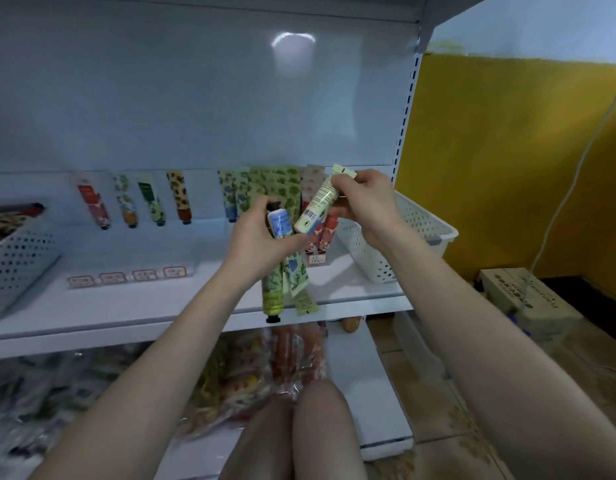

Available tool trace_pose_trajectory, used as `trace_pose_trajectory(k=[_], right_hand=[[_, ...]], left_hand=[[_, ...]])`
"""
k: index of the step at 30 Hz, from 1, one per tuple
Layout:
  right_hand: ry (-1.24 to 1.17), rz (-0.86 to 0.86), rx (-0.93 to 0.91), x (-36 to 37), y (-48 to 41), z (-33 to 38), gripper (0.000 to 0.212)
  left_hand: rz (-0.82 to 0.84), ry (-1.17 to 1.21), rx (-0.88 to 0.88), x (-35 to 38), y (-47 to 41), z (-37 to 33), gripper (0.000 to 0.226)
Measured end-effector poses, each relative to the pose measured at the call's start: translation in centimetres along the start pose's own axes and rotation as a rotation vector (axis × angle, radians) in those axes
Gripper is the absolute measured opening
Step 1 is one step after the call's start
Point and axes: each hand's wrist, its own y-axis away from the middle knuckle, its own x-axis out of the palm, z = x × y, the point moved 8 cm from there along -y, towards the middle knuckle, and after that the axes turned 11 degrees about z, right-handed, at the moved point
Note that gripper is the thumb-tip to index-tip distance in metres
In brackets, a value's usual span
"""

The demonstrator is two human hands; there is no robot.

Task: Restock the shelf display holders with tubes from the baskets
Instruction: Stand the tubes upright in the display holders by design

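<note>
My right hand [365, 206] pinches one pale tube [322, 199] by its flat top end. The tube slants, top end up and right, bottom end down and left, almost touching my left hand [261, 237]. That hand grips a bunch of tubes [282, 282] that hang down. The holders sit far behind both hands: the green row [263, 180] is packed, the left row [124, 202] is thin (one tube per slot). I think the pale tube should go far and left, bottom end first.
</note>
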Motion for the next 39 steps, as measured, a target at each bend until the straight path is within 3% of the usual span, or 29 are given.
trace_pose_trajectory(k=[4, 8, 12, 15, 18, 23, 30, 33, 39], right_hand=[[0.044, 0.068, 0.066, 1.1, 0.3, -0.6, 0.015], [0.012, 0.339, 0.15, 3.3, 0.8, -1.6, 0.036], [-0.096, 0.528, 0.184, 5.6, 0.9, -2.0, 0.026], [-0.131, 0.499, 0.171, 7.0, 0.0, -2.1, 0.014], [-0.024, 0.37, 0.133, 7.8, -1.7, -2.4, 0.015], [0.144, 0.231, -0.064, 9.0, -4.7, -1.3, 0.013], [0.579, 0.267, -0.194, 13.6, -8.0, 0.3, 0.024], [0.777, 0.265, -0.26, 15.5, -9.6, 0.4, 0.017], [1.036, 0.281, -0.141, 18.3, -12.6, -1.8, 0.026]], left_hand=[[0.076, 0.096, -0.04, 0.5, 1.2, 1.0, 0.041], [0.212, 0.48, -0.121, 1.2, 2.9, 2.6, 0.029], [0.25, 0.642, -0.212, 0.5, 4.2, 4.6, 0.023], [0.166, 0.671, -0.276, -1.3, 4.6, 6.3, 0.022], [0.076, 0.574, -0.318, -3.4, 4.7, 8.7, 0.026], [-0.091, 0.402, -0.348, -6.0, 4.7, 11.9, 0.032], [-0.181, 0.594, -0.472, -6.6, 3.5, 16.0, 0.023], [-0.191, 0.633, -0.51, -6.7, 2.9, 17.5, 0.021], [-0.191, 0.731, -0.603, -6.4, 2.2, 19.8, 0.013]])
